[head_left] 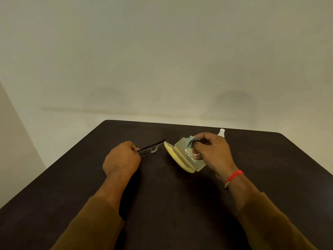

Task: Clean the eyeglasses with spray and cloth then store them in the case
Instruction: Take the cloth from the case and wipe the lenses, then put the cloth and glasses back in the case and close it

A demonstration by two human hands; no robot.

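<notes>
Eyeglasses (150,149), pinched in the left hand (121,157), point lengthwise at the open case (183,156); right hand (213,150) clasps case and cloth (191,140).

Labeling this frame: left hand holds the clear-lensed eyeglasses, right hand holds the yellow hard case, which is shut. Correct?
One error: in the head view, the yellow hard case is open, its lid swung apart. The left hand does hold the clear-lensed eyeglasses, and the right hand holds the case.
</notes>
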